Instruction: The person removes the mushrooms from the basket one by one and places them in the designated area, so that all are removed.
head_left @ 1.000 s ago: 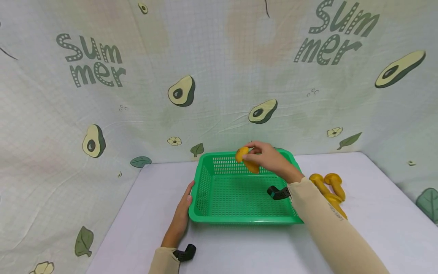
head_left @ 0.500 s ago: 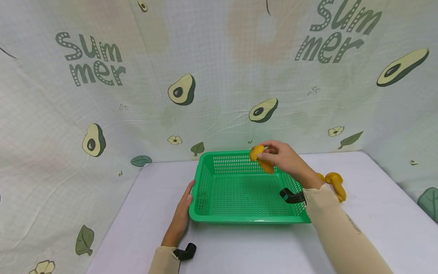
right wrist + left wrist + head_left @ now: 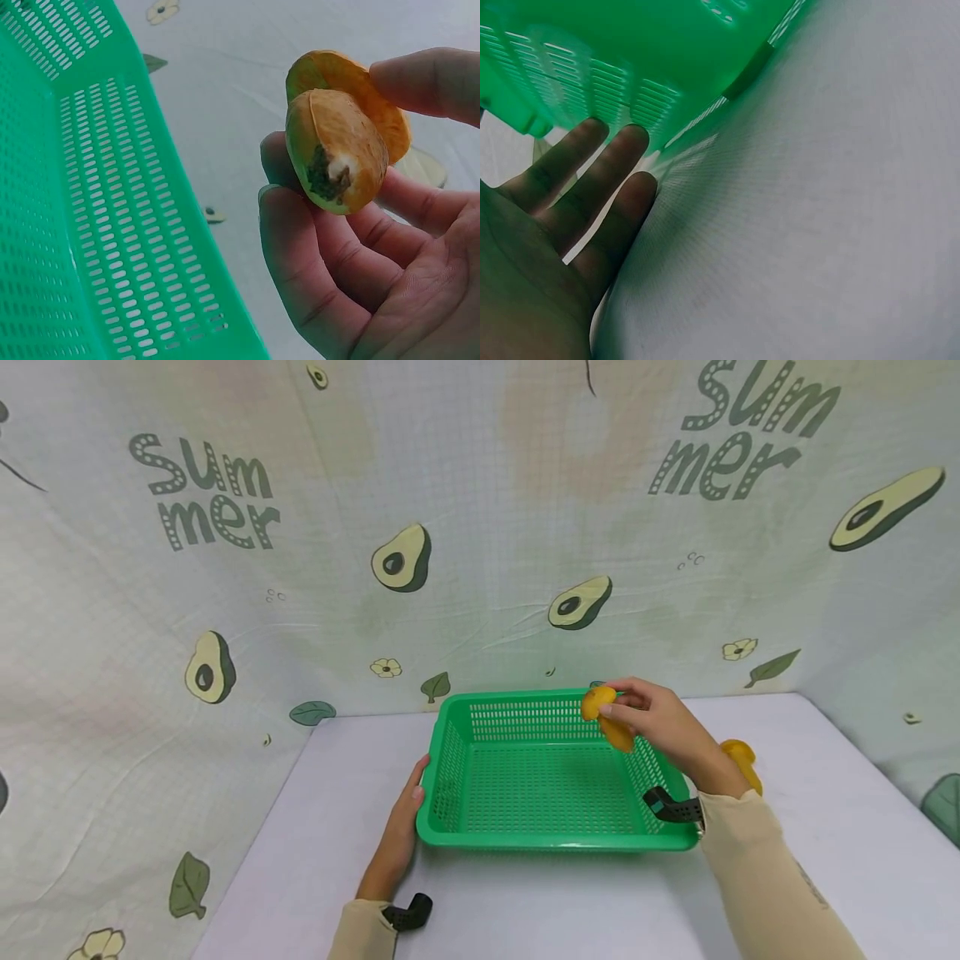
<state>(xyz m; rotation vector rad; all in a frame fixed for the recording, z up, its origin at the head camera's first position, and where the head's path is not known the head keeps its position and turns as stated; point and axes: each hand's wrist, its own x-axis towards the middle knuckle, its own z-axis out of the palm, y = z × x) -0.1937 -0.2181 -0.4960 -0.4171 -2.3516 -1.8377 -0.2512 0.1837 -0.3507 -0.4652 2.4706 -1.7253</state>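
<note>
My right hand (image 3: 663, 727) holds a yellow mushroom (image 3: 597, 702) between thumb and fingers, by the back right of a green plastic basket (image 3: 558, 842). In the right wrist view the mushroom's stem end (image 3: 337, 161) faces the camera, with a dark patch and a pale spot, and its cap shows behind. My left hand (image 3: 399, 818) lies along the basket's left side. Seen from the left wrist, its fingers (image 3: 592, 191) are fairly straight, with the tips against or close to the slotted basket wall (image 3: 607, 82). The thumb is out of that view.
On the white table (image 3: 817, 827), to the right of the basket, another yellow mushroom (image 3: 741, 762) is partly hidden behind my right wrist. A white cloth (image 3: 480, 527) printed with avocados and lettering hangs behind the table. Black straps with small cameras sit on both wrists.
My right hand has moved right with the mushroom, from the basket's back middle to its back right. The forearm now covers more of the mushrooms on the table. My left hand stays put.
</note>
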